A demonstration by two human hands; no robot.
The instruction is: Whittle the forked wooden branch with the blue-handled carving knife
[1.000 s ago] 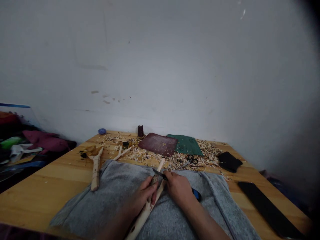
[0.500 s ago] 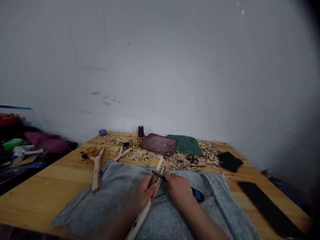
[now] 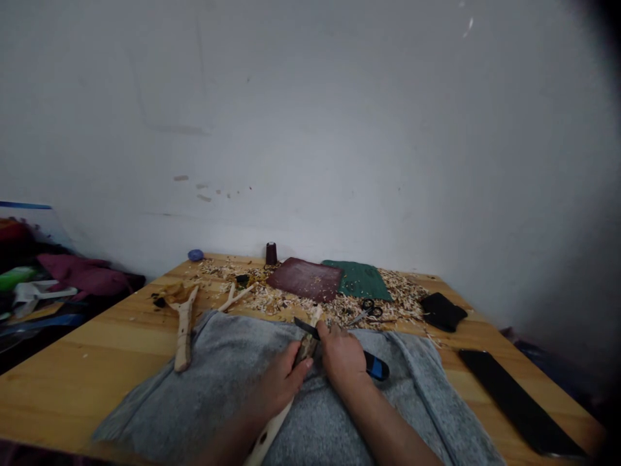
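Two hands are at work, each with one thing. The left hand (image 3: 285, 383) is clamped round a stick (image 3: 270, 432), and the right hand (image 3: 345, 359) is closed on a knife (image 3: 306, 328), its blade lying across the stick near the far end. One grey cloth (image 3: 218, 382) lies beneath, spread over the counter (image 3: 63, 382).

Two more sticks, both forked, lie to the left — a thick one (image 3: 183, 340) partly on the cloth and a thin one (image 3: 237, 298) beyond it. Farther back are two sheets, maroon (image 3: 303, 278) and green (image 3: 363, 281), overlapping; one spool (image 3: 271, 254); one blue ball (image 3: 195, 255); one pair of scissors (image 3: 367, 312); one black scrap (image 3: 441, 312). One black slab (image 3: 517, 398) lies at the right. The shavings (image 3: 402, 294) are too many to count.

The held stick slants away over the cloth, pale and smooth at the near end with a dark knot — browner and rougher between the left hand and the blade, pale again at the tip.
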